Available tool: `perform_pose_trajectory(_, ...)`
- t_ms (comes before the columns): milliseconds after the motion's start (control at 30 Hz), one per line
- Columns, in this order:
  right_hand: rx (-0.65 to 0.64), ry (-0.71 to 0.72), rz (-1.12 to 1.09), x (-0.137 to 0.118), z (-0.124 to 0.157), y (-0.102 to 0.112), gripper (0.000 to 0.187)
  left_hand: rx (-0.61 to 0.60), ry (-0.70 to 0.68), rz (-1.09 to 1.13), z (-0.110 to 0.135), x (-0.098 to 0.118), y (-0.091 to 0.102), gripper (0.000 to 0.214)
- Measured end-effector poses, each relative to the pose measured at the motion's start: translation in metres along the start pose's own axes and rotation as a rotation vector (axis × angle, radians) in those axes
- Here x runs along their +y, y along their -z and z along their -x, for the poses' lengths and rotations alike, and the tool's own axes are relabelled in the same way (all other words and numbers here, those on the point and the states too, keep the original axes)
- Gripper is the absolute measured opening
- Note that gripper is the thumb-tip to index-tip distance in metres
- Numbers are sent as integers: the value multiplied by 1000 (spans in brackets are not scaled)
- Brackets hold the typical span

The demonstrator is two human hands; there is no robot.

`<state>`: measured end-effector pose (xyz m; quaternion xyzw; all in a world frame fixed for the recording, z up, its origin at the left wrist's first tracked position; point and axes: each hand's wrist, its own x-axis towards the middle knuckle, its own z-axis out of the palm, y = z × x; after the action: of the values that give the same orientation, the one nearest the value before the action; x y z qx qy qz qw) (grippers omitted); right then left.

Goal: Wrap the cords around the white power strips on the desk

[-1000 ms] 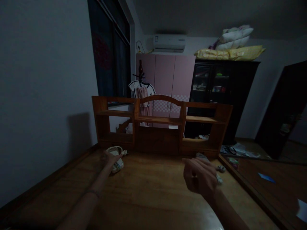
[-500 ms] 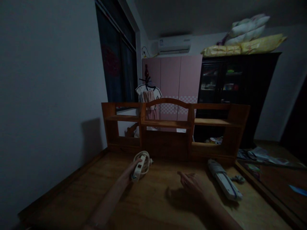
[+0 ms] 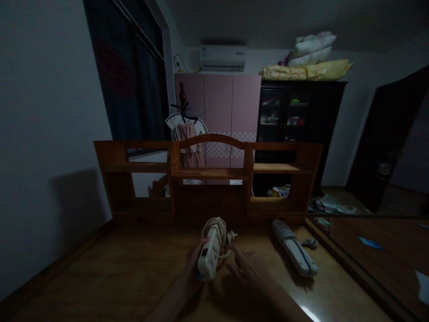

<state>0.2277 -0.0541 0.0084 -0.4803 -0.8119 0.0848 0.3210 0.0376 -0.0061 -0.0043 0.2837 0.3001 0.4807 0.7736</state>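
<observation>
My left hand [image 3: 195, 264] is closed around a white power strip [image 3: 209, 251] with its cable coiled about its far end [image 3: 217, 225], held just above the wooden desk [image 3: 110, 273]. My right hand [image 3: 246, 271] is right beside the strip with fingers stretched out towards it, holding nothing. A second white power strip [image 3: 294, 248], also wrapped in its cord, lies on the desk to the right, its plug [image 3: 310, 243] next to it.
A wooden shelf unit [image 3: 208, 174] stands along the desk's back edge. A wall is close on the left. Behind are a pink wardrobe [image 3: 217, 112], a dark cabinet [image 3: 295, 116] with bedding on top, and papers on the floor at right.
My left hand picked the power strip up from the far left of the desk and carried it to the middle. My right hand moved left to meet it. The view shifted.
</observation>
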Motion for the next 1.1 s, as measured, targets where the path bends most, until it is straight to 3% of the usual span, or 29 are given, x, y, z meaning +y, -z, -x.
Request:
perform_pose_trajectory(100,-57,-136,-180,-2,-1,2,44,55,-46,-19,-5,-13,1,54)
perform_pose_trajectory(267,-165,-330,-739,-11,-4,-8,46,46,-143,-121,-13,-34,8,64)
perform_pose_trajectory(433,-196,-481,-1045,-12,-4,-23,52,-43,-243,-175,-14,-33,7,51)
perform_pose_trajectory(567,-133,-532,-1040,-17,-2,-14,44,-31,-254,-361,-16,-26,11,50)
perform_pose_trajectory(733,-89,-494,-981,-20,-4,-2,42,55,-355,-662,-23,-18,23,48)
perform_pose_trajectory(933,-129,-529,-778,-8,-5,-9,57,200,-541,-1014,-17,1,27,46)
perform_pose_trajectory(1100,-118,-466,-662,2,-3,-17,59,340,-645,-1173,-4,9,19,34)
